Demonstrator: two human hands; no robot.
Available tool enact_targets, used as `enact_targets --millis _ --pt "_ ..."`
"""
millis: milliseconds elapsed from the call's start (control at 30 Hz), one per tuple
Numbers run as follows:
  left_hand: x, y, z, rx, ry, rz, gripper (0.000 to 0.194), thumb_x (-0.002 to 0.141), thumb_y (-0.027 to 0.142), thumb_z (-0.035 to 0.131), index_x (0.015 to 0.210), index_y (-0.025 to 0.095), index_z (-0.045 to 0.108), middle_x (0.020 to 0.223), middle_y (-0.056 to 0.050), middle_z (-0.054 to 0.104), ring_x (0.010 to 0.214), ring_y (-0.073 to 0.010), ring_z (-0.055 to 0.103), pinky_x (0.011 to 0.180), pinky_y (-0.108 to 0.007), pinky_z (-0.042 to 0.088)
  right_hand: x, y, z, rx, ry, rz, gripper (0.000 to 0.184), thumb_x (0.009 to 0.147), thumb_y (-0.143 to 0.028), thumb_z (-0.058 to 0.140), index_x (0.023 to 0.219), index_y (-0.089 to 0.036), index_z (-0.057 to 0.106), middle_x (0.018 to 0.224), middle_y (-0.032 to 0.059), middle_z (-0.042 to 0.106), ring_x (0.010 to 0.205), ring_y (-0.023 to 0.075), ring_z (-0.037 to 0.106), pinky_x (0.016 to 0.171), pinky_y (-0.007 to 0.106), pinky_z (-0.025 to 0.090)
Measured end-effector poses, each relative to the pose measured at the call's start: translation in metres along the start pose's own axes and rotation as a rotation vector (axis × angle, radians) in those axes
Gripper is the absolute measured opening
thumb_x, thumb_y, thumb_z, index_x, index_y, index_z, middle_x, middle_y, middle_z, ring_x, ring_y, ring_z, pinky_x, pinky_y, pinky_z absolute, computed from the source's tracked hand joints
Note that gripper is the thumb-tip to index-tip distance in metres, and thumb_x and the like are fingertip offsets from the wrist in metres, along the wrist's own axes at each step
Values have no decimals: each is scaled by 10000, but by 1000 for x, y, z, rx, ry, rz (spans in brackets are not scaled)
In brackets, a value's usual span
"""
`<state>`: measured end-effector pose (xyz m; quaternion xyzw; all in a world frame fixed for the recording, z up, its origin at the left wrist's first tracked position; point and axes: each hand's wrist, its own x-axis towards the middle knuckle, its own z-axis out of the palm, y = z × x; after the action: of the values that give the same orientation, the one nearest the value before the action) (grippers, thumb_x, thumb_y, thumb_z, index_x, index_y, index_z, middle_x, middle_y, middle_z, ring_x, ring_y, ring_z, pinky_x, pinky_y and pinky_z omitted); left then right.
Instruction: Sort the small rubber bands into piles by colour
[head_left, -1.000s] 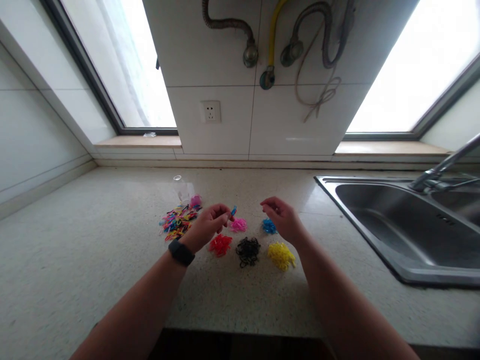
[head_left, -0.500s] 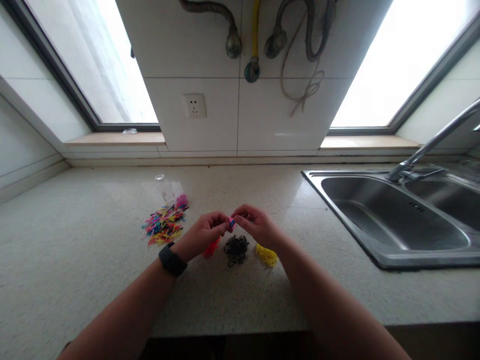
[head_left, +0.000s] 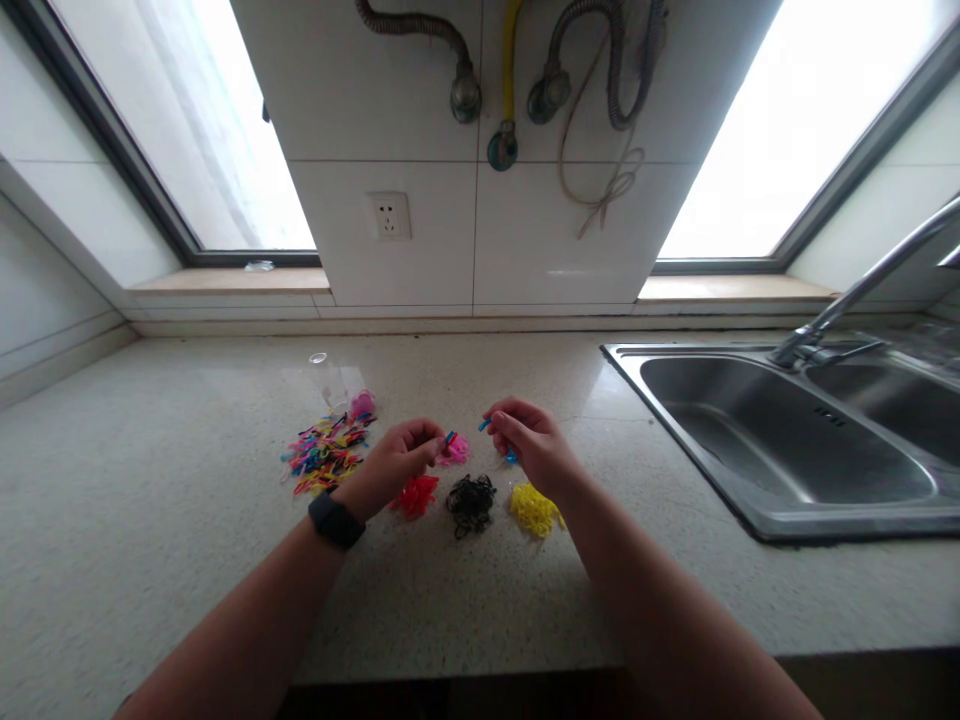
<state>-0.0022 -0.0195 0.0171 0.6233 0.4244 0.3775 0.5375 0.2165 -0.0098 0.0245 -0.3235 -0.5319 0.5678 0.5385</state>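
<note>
My left hand, a black watch on its wrist, pinches small coloured rubber bands, a blue one showing at the fingertips. My right hand pinches a small blue band just above the counter. Below the hands lie sorted piles: pink, red, black, yellow; a blue pile is mostly hidden by my right hand. An unsorted mixed pile lies to the left.
A clear plastic bag lies behind the mixed pile on the speckled counter. A steel sink with a tap is on the right. A tiled wall with a socket and hoses stands behind.
The hands met at the centre half a second ago and have now drawn apart, the right carrying a blue band to the right.
</note>
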Motion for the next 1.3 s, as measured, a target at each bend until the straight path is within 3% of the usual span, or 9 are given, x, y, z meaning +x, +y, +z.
enact_targets --millis 133,267,667,767,900,1133,1300 --pt "2 -6 -8 -45 50 5 236 851 389 637 892 158 608 689 24 527 556 -83 420 517 -206 330 0 -5 -2 246 75 46 261 714 -427 796 794 -195 708 683 15 656 516 90 479 458 238 381" --pt "1 -5 -10 -67 70 34 216 863 364 629 860 151 595 705 23 523 563 -76 400 512 -201 312 -2 -10 -4 393 62 18 215 717 -368 809 831 -202 734 711 12 690 525 81 513 460 218 392" --pt "1 -9 -10 -125 38 30 222 879 363 637 895 148 586 728 22 534 586 -77 409 531 -206 313 -6 -20 -10 360 23 -45 200 703 -364 816 848 -242 752 751 13 710 552 88 516 496 238 406" --pt "0 -5 -9 -122 27 33 225 876 366 639 877 147 586 696 31 516 573 -75 400 523 -205 306 -6 -24 -16 215 -7 -65 189 747 -378 783 871 -237 758 751 15 716 556 81 518 511 231 411" --pt "0 -4 -9 -120 40 29 238 861 376 652 883 147 591 679 34 512 558 -74 394 509 -205 297 -3 -29 -30 -234 -75 -52 197 819 -353 710 937 -201 754 788 38 726 621 97 564 567 239 446" --pt "0 -8 -10 -128 41 34 247 855 390 665 885 154 598 685 34 510 565 -74 403 514 -203 308 9 -10 -59 -841 -76 13 225 881 -324 602 956 -175 753 760 49 726 655 134 613 590 253 450" --pt "0 -10 -12 -102 19 46 240 873 389 651 894 154 604 720 18 534 587 -80 416 524 -204 321 8 -6 -64 -1121 -104 82 211 889 -305 585 925 -206 768 763 43 745 664 146 643 598 253 439"
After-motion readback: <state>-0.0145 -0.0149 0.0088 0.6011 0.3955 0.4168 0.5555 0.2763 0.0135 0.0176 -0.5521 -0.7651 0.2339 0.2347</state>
